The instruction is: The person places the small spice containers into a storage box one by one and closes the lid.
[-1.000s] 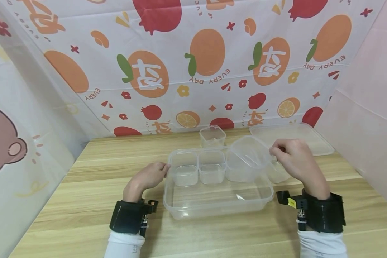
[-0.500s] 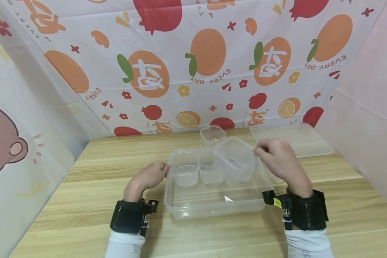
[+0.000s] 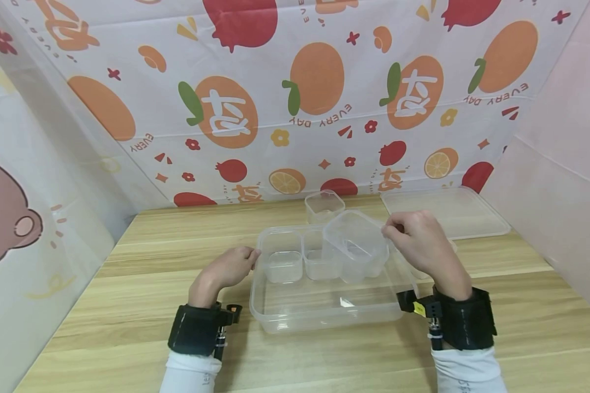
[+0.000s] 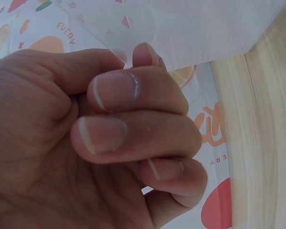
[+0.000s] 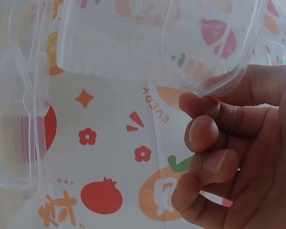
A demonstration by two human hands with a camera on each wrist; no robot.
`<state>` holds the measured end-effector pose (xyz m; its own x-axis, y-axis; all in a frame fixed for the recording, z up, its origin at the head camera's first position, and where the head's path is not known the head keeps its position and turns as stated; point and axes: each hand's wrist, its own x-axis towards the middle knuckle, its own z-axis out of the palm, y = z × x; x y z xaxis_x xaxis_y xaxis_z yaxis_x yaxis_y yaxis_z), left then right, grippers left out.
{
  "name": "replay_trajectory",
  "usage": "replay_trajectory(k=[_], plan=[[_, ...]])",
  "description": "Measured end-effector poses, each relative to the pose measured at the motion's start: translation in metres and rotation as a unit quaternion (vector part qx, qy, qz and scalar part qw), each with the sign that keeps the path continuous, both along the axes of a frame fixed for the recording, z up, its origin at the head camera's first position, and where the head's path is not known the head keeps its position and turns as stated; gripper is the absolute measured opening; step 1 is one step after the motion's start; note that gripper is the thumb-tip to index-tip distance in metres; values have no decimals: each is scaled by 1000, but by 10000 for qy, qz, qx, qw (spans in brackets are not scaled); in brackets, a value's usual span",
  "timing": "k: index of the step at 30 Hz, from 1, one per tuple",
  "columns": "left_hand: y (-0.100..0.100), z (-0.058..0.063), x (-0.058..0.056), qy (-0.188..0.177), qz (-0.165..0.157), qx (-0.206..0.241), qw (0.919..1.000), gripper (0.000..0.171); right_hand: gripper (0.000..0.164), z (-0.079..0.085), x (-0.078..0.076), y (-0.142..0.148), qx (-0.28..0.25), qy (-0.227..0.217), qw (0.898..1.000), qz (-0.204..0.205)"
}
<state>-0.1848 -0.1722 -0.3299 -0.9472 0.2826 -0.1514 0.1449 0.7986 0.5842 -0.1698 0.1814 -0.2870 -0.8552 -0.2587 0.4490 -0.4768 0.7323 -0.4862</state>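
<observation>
A large clear plastic food container point(image 3: 324, 323) lies on the table, its left rim pinched between the thumb and fingers of my left hand point(image 3: 224, 268). Two small clear boxes sit side by side along its back: one box at the left point(image 3: 284, 267) and another box point(image 3: 318, 268) partly covered. Over the latter's right side tilts a third small clear box point(image 3: 358, 237). My right hand point(image 3: 425, 240) pinches that box at its corner rim, as the right wrist view also shows. Whether the tilted box touches the container is unclear through the see-through plastic.
Behind the container stands another small clear box point(image 3: 324, 207). A flat clear lid point(image 3: 447, 213) lies at the back right. Some clear plastic point(image 3: 419, 273) shows partly behind my right hand. A fruit-print cloth point(image 3: 319, 153) hangs behind the wooden table point(image 3: 177, 234).
My right hand has moved left with the small box, from the container's right end to over the neighbouring box, slowing lately. My left hand has stayed on the rim.
</observation>
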Motion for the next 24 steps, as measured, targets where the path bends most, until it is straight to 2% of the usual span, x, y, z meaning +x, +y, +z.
replay_trajectory(k=[24], plan=[[-1,-2,-2,-88,9,48,9999,37,19,-7,0,-34,133,138,9995,270]])
